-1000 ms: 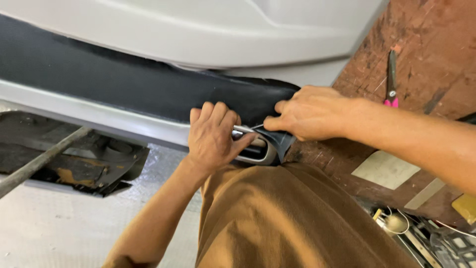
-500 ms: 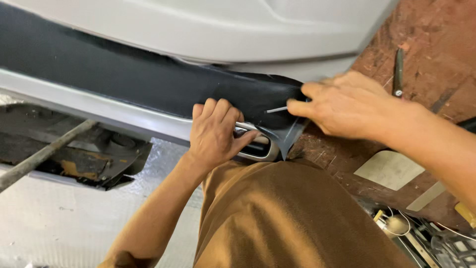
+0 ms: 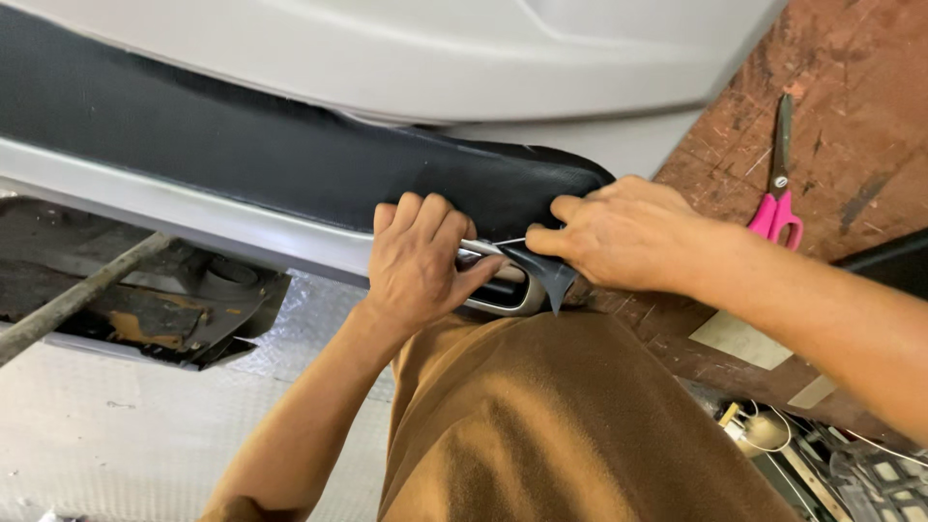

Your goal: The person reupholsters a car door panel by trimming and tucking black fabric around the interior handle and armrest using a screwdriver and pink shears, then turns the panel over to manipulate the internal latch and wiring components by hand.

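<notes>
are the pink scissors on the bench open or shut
Shut: the pink scissors lie flat on the wooden bench, blades together in one line.

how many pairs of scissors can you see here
1: the pink-handled scissors lie on the brown worktop, upper right, beyond the right hand. Others may hide in the clutter at lower right.

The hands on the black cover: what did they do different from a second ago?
The right hand lifted away to the right with a thin silvery tool, then came back down and now pinches the black covering at its loose corner by the chrome handle trim. The left hand stayed pressed flat on the covering beside the trim. The pink-handled scissors lie untouched on the brown bench.
</notes>
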